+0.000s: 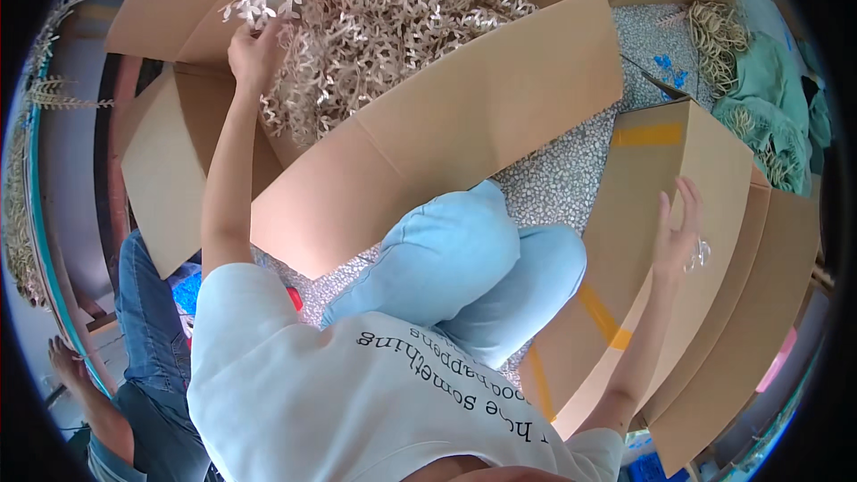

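Observation:
At the far left of a large open cardboard box (393, 138), my left hand (254, 58) is closed on a whitish leafy sprig (266, 2), raised above the box's inner wall. A heap of pale beige, shiny leafy sprigs (402, 36) fills the box beside that hand. My right hand (678, 230) hangs over a second cardboard box (714, 205) on the right, fingers stretched out and apart. A small clear, shiny piece (699, 256) shows beside its palm; whether it touches the hand I cannot tell.
Yellow tape (647, 134) marks the right box. Green cloth (769, 98) and beige strands (717, 40) lie at the far right, near blue bits (669, 70) on the speckled floor (558, 174). Another person's hand (71, 364) and jeans (153, 312) are at the lower left.

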Action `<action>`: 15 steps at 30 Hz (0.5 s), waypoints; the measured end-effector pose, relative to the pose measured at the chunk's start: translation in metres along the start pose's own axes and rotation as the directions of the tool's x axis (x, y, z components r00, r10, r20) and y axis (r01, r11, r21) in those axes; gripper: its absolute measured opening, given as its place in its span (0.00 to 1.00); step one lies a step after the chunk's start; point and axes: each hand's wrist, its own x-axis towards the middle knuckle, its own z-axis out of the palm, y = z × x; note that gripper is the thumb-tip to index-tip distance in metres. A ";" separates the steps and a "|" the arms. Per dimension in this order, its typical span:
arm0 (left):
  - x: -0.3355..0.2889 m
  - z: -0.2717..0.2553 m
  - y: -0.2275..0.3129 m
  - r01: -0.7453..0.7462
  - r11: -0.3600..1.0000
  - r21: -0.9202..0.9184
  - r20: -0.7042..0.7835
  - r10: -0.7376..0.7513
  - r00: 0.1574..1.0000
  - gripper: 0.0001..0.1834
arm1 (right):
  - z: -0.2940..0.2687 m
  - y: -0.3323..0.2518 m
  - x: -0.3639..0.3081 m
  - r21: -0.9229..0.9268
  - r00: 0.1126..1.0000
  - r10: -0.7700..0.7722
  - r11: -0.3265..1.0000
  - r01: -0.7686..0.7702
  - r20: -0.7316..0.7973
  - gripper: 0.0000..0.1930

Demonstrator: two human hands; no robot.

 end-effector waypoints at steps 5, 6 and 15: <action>-0.063 -0.011 0.149 0.153 0.814 -0.560 0.483 0.171 0.859 0.11 | 0.017 -0.063 0.009 0.528 0.995 -0.087 0.848 0.053 0.040 0.13; -0.078 -0.009 0.168 0.155 0.788 -0.596 0.527 0.238 0.816 0.11 | 0.024 -0.077 0.011 0.663 0.994 -0.098 0.747 0.045 0.043 0.15; -0.185 0.008 0.325 0.242 0.651 -0.720 0.694 0.656 0.298 0.23 | 0.004 -0.064 -0.019 0.849 0.947 0.297 0.525 -0.058 -0.120 0.09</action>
